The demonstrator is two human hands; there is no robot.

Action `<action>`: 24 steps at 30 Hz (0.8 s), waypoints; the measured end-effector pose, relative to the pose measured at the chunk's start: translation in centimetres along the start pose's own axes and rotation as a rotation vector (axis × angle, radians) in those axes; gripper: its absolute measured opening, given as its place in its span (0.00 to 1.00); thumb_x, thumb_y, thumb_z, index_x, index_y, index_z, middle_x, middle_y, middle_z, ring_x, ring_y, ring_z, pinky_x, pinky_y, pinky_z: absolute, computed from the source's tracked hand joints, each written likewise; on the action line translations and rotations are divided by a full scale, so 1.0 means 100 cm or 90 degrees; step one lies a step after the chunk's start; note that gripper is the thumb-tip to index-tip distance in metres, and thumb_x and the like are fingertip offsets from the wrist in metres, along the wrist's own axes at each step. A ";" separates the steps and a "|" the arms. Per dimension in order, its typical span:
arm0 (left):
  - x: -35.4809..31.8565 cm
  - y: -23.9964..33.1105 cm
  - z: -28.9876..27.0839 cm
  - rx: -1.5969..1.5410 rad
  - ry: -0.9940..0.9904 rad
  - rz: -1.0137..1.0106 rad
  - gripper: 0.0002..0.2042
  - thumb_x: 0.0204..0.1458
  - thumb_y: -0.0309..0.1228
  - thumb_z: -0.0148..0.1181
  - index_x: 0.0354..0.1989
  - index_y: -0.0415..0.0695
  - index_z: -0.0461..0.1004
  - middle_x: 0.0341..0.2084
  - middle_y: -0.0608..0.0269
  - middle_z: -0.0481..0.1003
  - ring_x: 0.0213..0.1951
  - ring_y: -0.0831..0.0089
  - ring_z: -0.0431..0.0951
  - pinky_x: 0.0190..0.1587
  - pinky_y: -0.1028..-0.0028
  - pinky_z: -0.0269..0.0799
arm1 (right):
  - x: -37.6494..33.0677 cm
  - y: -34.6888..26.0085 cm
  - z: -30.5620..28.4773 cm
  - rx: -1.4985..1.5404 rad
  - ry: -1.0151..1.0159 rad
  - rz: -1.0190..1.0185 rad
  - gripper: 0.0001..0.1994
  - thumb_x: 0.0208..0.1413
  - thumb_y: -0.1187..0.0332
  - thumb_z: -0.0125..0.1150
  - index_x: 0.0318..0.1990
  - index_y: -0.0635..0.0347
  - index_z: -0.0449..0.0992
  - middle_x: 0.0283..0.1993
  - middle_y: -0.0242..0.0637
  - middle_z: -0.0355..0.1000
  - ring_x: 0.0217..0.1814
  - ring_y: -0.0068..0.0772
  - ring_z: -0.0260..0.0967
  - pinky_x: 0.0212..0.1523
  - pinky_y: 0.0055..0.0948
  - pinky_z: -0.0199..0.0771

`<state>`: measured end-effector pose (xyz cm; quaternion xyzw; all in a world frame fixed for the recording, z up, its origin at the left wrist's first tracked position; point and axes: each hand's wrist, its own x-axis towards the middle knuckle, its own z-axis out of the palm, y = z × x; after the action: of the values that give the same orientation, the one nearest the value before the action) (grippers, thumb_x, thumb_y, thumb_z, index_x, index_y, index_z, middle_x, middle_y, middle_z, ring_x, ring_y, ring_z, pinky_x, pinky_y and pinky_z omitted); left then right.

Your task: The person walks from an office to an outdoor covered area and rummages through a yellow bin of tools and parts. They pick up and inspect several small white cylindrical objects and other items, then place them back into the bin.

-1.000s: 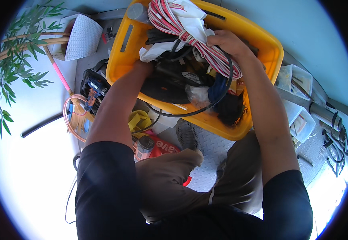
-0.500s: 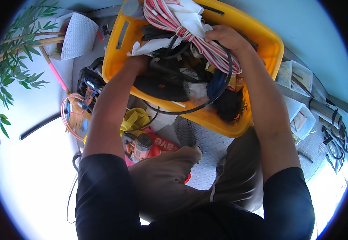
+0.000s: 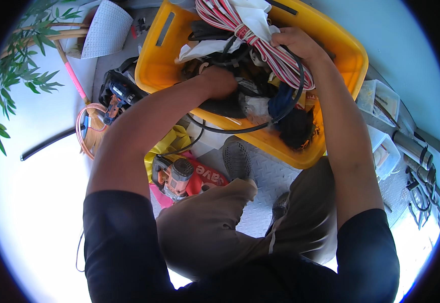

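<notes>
A yellow plastic bin (image 3: 349, 60) full of mixed gear stands in front of me. My right hand (image 3: 298, 44) is closed on a tied bundle of red-and-white cable (image 3: 275, 58) at the bin's far side, beside a crumpled white sheet (image 3: 253, 16). Among the dark items in the middle of the bin is my left hand (image 3: 220, 82), curled, its fingertips hidden. A black cable (image 3: 240, 130) loops over the near rim and up past the bundle. Close to the left hand lie a clear plastic bag (image 3: 255, 107) and a dark blue cloth-like item (image 3: 280, 101).
Left of the bin are a cordless drill (image 3: 119, 96), a broom (image 3: 94, 137) and a leafy plant (image 3: 33, 65). An orange-and-grey power tool (image 3: 177, 177) rests on a red bag (image 3: 207, 177) near my legs. Clear tubs (image 3: 381, 146) and metal pipes (image 3: 412, 149) line the right wall.
My left hand has moved right, from the bin's left side to its middle. My right hand stays on the cable bundle. The whole view has shifted slightly.
</notes>
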<state>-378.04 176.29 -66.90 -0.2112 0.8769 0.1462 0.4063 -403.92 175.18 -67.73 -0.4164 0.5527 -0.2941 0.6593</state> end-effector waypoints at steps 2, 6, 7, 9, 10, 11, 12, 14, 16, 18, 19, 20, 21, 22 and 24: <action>0.012 0.003 0.003 0.049 -0.012 0.011 0.13 0.56 0.31 0.56 0.48 0.49 0.82 0.47 0.48 0.80 0.52 0.53 0.81 0.51 0.57 0.79 | -0.002 0.001 0.001 0.011 0.018 0.007 0.16 0.47 0.63 0.65 0.40 0.67 0.81 0.31 0.38 0.80 0.26 0.26 0.77 0.30 0.26 0.78; 0.026 -0.011 0.015 0.116 0.094 0.103 0.13 0.59 0.33 0.52 0.48 0.50 0.79 0.44 0.50 0.80 0.45 0.52 0.83 0.46 0.57 0.80 | -0.002 0.001 0.000 0.024 0.011 0.007 0.16 0.49 0.63 0.64 0.41 0.66 0.80 0.32 0.38 0.80 0.27 0.26 0.77 0.30 0.25 0.78; 0.028 -0.015 0.019 0.131 0.126 0.140 0.13 0.60 0.35 0.51 0.48 0.50 0.78 0.42 0.51 0.80 0.43 0.51 0.83 0.44 0.56 0.81 | -0.001 0.002 0.000 0.013 0.005 0.009 0.17 0.50 0.63 0.63 0.43 0.67 0.79 0.32 0.38 0.80 0.27 0.25 0.78 0.31 0.25 0.78; 0.030 -0.023 0.025 0.162 0.270 0.151 0.11 0.59 0.35 0.51 0.45 0.51 0.78 0.40 0.54 0.79 0.41 0.52 0.83 0.42 0.56 0.81 | 0.001 0.003 -0.001 -0.018 0.001 -0.010 0.17 0.52 0.62 0.62 0.44 0.67 0.78 0.33 0.38 0.80 0.27 0.26 0.78 0.31 0.24 0.78; 0.031 -0.026 0.027 0.184 0.327 0.150 0.10 0.59 0.35 0.52 0.44 0.52 0.79 0.39 0.56 0.79 0.40 0.52 0.83 0.41 0.56 0.81 | 0.003 0.003 -0.001 -0.035 -0.005 -0.025 0.17 0.52 0.62 0.62 0.44 0.67 0.78 0.33 0.38 0.80 0.26 0.26 0.78 0.30 0.25 0.78; 0.032 -0.028 0.028 0.148 0.335 0.133 0.10 0.58 0.36 0.54 0.43 0.52 0.78 0.38 0.56 0.78 0.40 0.54 0.83 0.41 0.57 0.81 | 0.003 0.003 -0.001 -0.046 -0.006 -0.034 0.17 0.52 0.63 0.61 0.44 0.67 0.78 0.33 0.38 0.80 0.26 0.26 0.78 0.30 0.25 0.78; 0.033 -0.031 0.027 0.126 0.344 0.106 0.09 0.56 0.36 0.55 0.43 0.53 0.78 0.37 0.57 0.78 0.39 0.55 0.83 0.40 0.57 0.81 | 0.003 0.003 -0.001 -0.039 -0.011 -0.027 0.17 0.52 0.63 0.61 0.44 0.67 0.78 0.33 0.38 0.80 0.26 0.26 0.78 0.30 0.25 0.78; 0.036 -0.036 0.022 0.097 0.423 0.057 0.09 0.54 0.37 0.59 0.42 0.54 0.78 0.36 0.58 0.78 0.39 0.58 0.83 0.38 0.58 0.81 | 0.003 0.002 0.000 -0.020 0.001 0.004 0.17 0.52 0.63 0.61 0.44 0.67 0.78 0.33 0.38 0.80 0.27 0.26 0.78 0.30 0.25 0.78; 0.037 -0.038 0.015 0.068 0.545 0.004 0.11 0.50 0.38 0.62 0.43 0.55 0.77 0.35 0.60 0.78 0.38 0.59 0.83 0.37 0.59 0.81 | 0.001 0.002 0.002 0.015 -0.028 0.015 0.16 0.52 0.63 0.61 0.44 0.66 0.78 0.33 0.37 0.80 0.28 0.25 0.78 0.32 0.25 0.78; 0.033 -0.037 0.007 0.070 0.581 -0.001 0.12 0.49 0.41 0.65 0.40 0.53 0.79 0.35 0.58 0.78 0.41 0.58 0.83 0.41 0.59 0.80 | -0.002 0.000 0.002 0.034 -0.020 0.012 0.16 0.52 0.63 0.61 0.43 0.66 0.79 0.33 0.37 0.79 0.29 0.25 0.78 0.33 0.25 0.78; 0.029 -0.034 0.004 0.030 0.536 -0.010 0.12 0.49 0.41 0.65 0.40 0.52 0.80 0.37 0.56 0.79 0.42 0.57 0.82 0.44 0.58 0.79 | -0.003 -0.001 0.003 0.013 -0.006 -0.007 0.16 0.52 0.63 0.62 0.43 0.65 0.79 0.33 0.36 0.79 0.30 0.25 0.78 0.34 0.25 0.78; 0.024 -0.030 0.000 -0.017 0.461 -0.020 0.11 0.50 0.41 0.64 0.39 0.52 0.80 0.39 0.55 0.80 0.43 0.56 0.82 0.46 0.56 0.78 | -0.005 -0.001 0.003 0.020 -0.020 -0.009 0.16 0.52 0.63 0.62 0.43 0.65 0.79 0.33 0.36 0.79 0.30 0.25 0.78 0.34 0.25 0.78; 0.018 -0.026 -0.002 -0.015 0.401 -0.050 0.12 0.50 0.41 0.64 0.41 0.52 0.80 0.40 0.55 0.80 0.45 0.56 0.82 0.46 0.56 0.78 | -0.006 -0.002 0.004 0.026 -0.034 -0.012 0.16 0.52 0.63 0.62 0.43 0.65 0.79 0.33 0.36 0.79 0.30 0.25 0.78 0.34 0.25 0.78; 0.011 -0.022 -0.004 -0.018 0.310 -0.076 0.13 0.50 0.40 0.64 0.43 0.52 0.80 0.41 0.56 0.81 0.46 0.56 0.82 0.47 0.56 0.78 | -0.007 -0.002 0.004 0.035 -0.034 -0.010 0.16 0.52 0.63 0.62 0.43 0.65 0.79 0.32 0.37 0.79 0.30 0.25 0.78 0.34 0.25 0.78; -0.001 -0.015 -0.005 -0.067 0.144 -0.095 0.16 0.51 0.40 0.64 0.48 0.55 0.80 0.44 0.57 0.81 0.48 0.56 0.81 0.49 0.56 0.78 | -0.008 -0.002 0.006 0.037 -0.013 0.007 0.15 0.51 0.65 0.63 0.42 0.67 0.79 0.32 0.39 0.80 0.28 0.28 0.78 0.32 0.27 0.79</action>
<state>-377.58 174.86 -66.66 -0.3117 0.8901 0.1371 0.3030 -403.54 175.95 -67.16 -0.3968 0.5393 -0.3021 0.6786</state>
